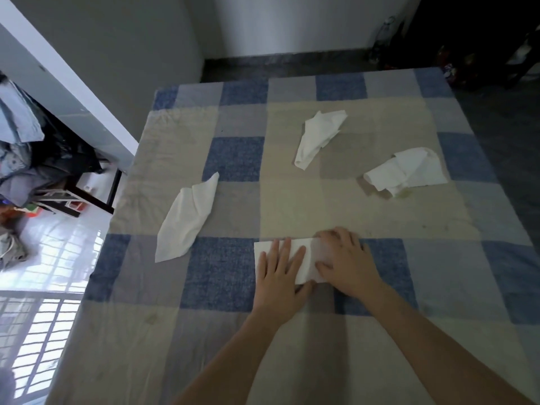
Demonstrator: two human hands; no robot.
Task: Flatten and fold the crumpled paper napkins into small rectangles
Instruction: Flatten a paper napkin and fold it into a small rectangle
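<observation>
A white paper napkin (pixel 305 252), folded into a flat rectangle, lies on the checked cloth near me. My left hand (pixel 282 271) presses flat on its left half with straight fingers. My right hand (pixel 346 261) lies on its right half, fingers spread, and looks blurred. Three crumpled napkins lie further out: one at the left (pixel 187 217), one at the far middle (pixel 317 135), one at the right (pixel 409 169).
The checked blue, grey and beige cloth (pixel 233 159) covers the whole table. Its left edge (pixel 117 206) drops to a white tiled floor with a dark stand and piled clutter (pixel 35 159). Dark objects and a bottle (pixel 385 36) stand beyond the far edge.
</observation>
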